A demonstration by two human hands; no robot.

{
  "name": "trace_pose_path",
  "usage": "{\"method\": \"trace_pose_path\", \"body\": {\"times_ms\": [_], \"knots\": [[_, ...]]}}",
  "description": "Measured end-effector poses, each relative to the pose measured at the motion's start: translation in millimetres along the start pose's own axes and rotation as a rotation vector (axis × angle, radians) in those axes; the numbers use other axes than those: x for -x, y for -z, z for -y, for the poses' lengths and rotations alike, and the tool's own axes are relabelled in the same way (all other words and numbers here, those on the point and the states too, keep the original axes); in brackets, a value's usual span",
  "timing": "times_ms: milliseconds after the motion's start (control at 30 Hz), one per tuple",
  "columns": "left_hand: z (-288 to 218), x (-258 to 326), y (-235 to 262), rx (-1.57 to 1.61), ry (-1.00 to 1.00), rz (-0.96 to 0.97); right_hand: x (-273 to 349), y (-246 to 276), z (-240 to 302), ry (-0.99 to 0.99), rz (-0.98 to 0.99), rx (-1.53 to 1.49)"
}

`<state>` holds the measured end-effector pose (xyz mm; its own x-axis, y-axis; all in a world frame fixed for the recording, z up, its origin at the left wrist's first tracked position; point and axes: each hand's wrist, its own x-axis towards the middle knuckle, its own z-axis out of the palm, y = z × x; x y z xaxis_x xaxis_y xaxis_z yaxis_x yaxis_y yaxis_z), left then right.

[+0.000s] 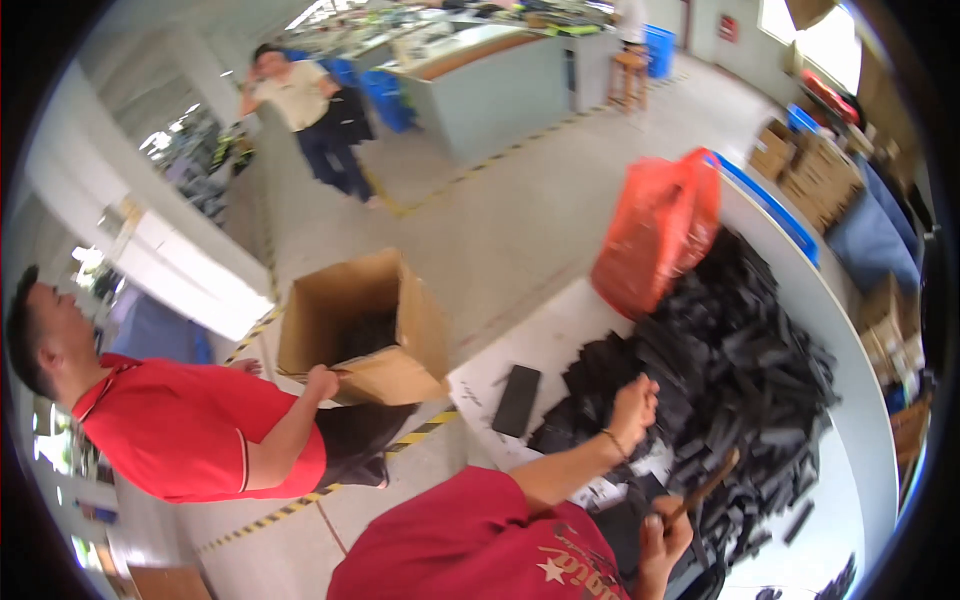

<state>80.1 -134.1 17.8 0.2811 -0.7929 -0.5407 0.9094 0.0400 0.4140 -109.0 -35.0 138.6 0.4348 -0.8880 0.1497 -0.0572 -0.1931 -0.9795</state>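
A large heap of small black strips [745, 350] covers the table. Over its near left part is my left hand [632, 415], a band on its wrist and its fingers curled together; whether anything sits in them is hidden. Lower down and nearer to me, my right hand [665, 535] grips a thin brown stick-like tool [712, 480] that points up toward the heap. A black phone [517, 400] lies on the pale table [560, 320], left of the heap. At the heap's far end stands a red plastic bag [650, 235].
To my left a person in a red shirt [210, 425] holds an open cardboard box [425, 330] with dark contents. Farther off, another person [310, 120] stands near a workbench [490, 95]. A raised panel [850, 330] bounds the table's right; cartons [820, 175] lie beyond it.
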Motion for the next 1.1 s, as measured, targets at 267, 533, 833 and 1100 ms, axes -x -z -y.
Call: {"method": "trace_pose_path", "body": {"times_ms": [267, 533, 833, 1100], "knots": [[-11, 79, -42, -0.87, -0.154, 0.622, -80, 20, -13, -0.201, -0.368, 0.202], [9, 83, -58, -0.729, -0.006, 0.484, -70, 28, -33, -0.242, -0.411, -0.016], [48, 115, -2, -0.949, 0.274, 0.789, -131, 111, -17, -0.068, -1.071, -0.076], [-23, 26, -10, -1.692, -1.009, 0.658, -127, 177, -20, -0.086, -0.877, 0.415]]}}
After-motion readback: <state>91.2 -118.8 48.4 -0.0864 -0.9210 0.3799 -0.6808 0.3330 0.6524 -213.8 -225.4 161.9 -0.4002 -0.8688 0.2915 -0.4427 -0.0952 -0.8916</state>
